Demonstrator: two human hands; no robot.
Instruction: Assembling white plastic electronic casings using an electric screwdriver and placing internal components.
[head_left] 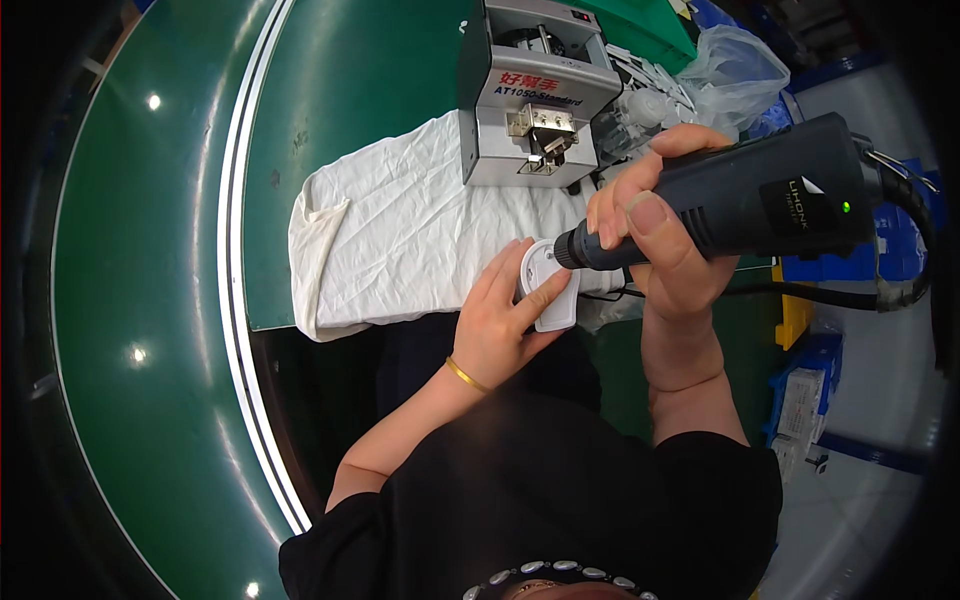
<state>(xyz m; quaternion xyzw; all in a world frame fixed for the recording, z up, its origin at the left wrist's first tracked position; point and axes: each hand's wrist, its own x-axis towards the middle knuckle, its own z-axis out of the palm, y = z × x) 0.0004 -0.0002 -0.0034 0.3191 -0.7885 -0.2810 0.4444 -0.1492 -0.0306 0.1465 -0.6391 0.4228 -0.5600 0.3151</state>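
My right hand [668,212] is wrapped round a black electric screwdriver [745,195] with a small green light near its back end. Its nose reaches down and left to a white plastic part [556,318], rounded at one end. My left hand [503,308] grips this part at the front edge of the white cloth, thumb across its face and fingers along its far side. The screwdriver's tip meets the part close to my left thumb; the bit itself is hidden.
Beyond the cloth [400,220] stands a grey screw feeder machine [535,95]. A green bin [640,30], clear plastic bags [735,75] and white parts lie behind it to the right. Blue bins [815,380] are at the far right. A black cable [800,293] trails from the screwdriver.
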